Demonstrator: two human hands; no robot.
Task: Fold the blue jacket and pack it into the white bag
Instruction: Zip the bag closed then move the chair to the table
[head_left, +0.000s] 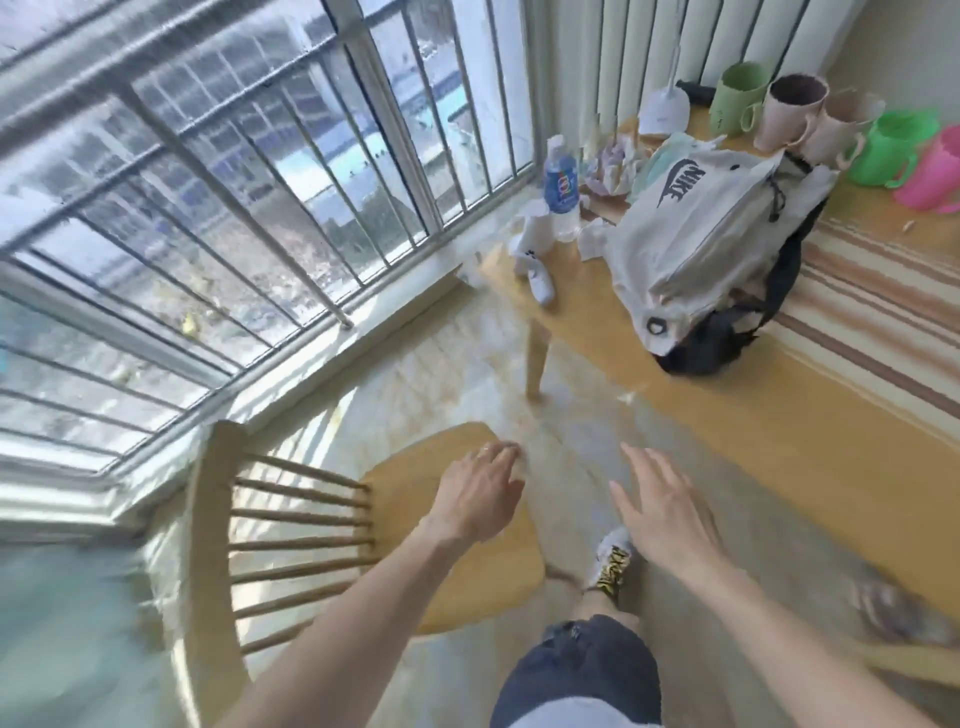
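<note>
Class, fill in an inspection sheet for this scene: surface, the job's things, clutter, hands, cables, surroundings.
Surface: wooden table, striped cloth on its far part.
Job's things: white bag lying on the table; blue jacket nothing seen.
Clutter: water bottle, white socks, crumpled paper, cups, small white lamp.
Hands: left hand and right hand open, empty, over chair and floor.
Cables: nothing seen.
Surroundings: barred window, pale floor.
</note>
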